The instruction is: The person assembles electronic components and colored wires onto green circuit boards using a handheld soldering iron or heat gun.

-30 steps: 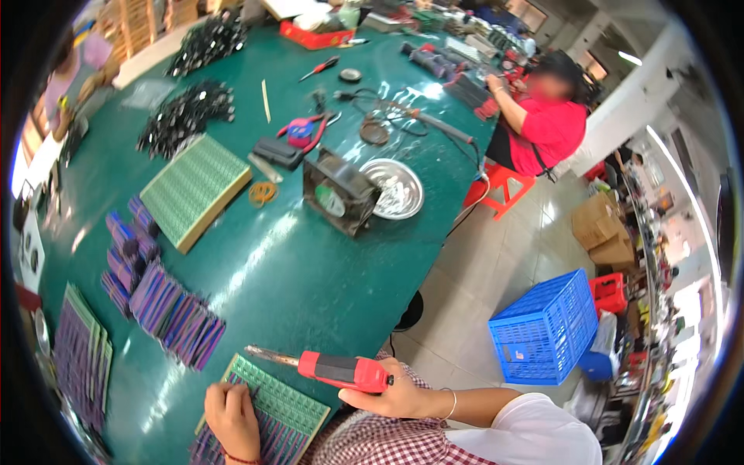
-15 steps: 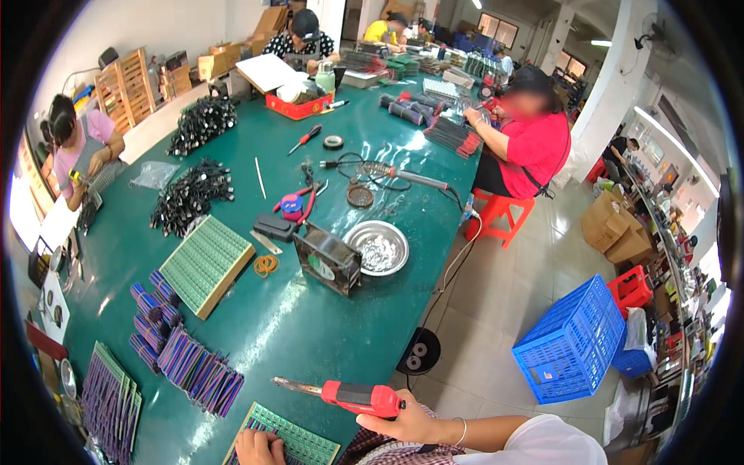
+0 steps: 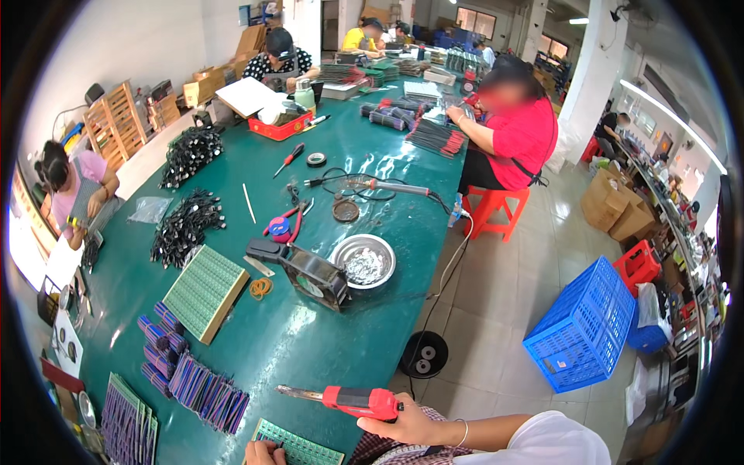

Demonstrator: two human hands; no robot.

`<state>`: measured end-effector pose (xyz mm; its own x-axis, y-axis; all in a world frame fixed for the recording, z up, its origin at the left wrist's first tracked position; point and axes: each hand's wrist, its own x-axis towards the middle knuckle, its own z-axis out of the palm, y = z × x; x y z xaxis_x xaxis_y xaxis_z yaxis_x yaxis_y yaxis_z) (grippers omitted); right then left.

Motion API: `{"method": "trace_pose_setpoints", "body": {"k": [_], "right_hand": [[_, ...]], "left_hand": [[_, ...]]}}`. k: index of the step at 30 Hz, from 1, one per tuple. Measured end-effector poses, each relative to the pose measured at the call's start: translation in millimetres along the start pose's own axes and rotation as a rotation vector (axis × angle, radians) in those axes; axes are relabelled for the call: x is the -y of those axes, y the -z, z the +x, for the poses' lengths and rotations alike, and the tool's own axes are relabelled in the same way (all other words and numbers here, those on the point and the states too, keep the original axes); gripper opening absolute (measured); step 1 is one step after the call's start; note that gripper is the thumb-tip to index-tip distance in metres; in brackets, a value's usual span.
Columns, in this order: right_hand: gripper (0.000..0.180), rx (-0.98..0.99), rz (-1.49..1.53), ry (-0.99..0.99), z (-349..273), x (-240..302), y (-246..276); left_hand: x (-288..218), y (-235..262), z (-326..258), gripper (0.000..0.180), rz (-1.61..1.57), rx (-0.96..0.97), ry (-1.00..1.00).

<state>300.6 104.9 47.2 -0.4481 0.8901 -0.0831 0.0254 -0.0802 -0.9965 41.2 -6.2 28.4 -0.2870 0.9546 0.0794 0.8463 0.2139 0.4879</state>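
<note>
My right hand [image 3: 415,425] is closed round the grip of a red and black soldering gun [image 3: 361,402]. Its long metal tip points left, over the green table and apart from the board. Low in the picture, my left hand [image 3: 265,453] has its fingers bent together at the left edge of a green circuit board panel [image 3: 298,445]. Something small and dark shows at those fingertips, too small to name. Bundles of blue and purple wires [image 3: 208,393] lie just beyond the panel. At far left stand boards with wires attached [image 3: 129,422].
A stack of green panels [image 3: 203,291], a black fan [image 3: 314,277], a metal bowl with silvery bits [image 3: 363,262], a soldering iron [image 3: 397,187] and black cable heaps [image 3: 187,226] occupy the table [image 3: 310,356]. A blue crate [image 3: 580,325] stands on the floor. Co-workers sit around the table.
The whole view has shifted slightly, with far things sitting further left. My left hand appears a little lower and further right on the panel. The soldering gun stays nearly where it was.
</note>
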Motion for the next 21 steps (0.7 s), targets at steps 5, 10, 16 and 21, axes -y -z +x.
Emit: {"method": "trace_pose_setpoints", "body": {"k": [5,10,16,21], "right_hand": [[0.032,-0.001,0.033,-0.028,4.8,4.2,3.8],[0.034,0.021,0.004,0.050,10.7,11.6,9.0],[0.031,-0.008,0.096,-0.026,10.7,4.5,10.8],[0.029,-0.007,0.040,-0.014,8.3,8.3,19.4]], "left_hand": [[0.6,-1.2,-0.1,0.011,0.026,0.001,-0.002],[0.5,-3.2,-5.3,0.012,0.037,0.001,0.079],[-7.5,-1.5,-9.7,0.015,-0.026,-0.049,0.152],[-27.0,4.8,-9.3,0.018,-0.140,-0.129,0.216]]}}
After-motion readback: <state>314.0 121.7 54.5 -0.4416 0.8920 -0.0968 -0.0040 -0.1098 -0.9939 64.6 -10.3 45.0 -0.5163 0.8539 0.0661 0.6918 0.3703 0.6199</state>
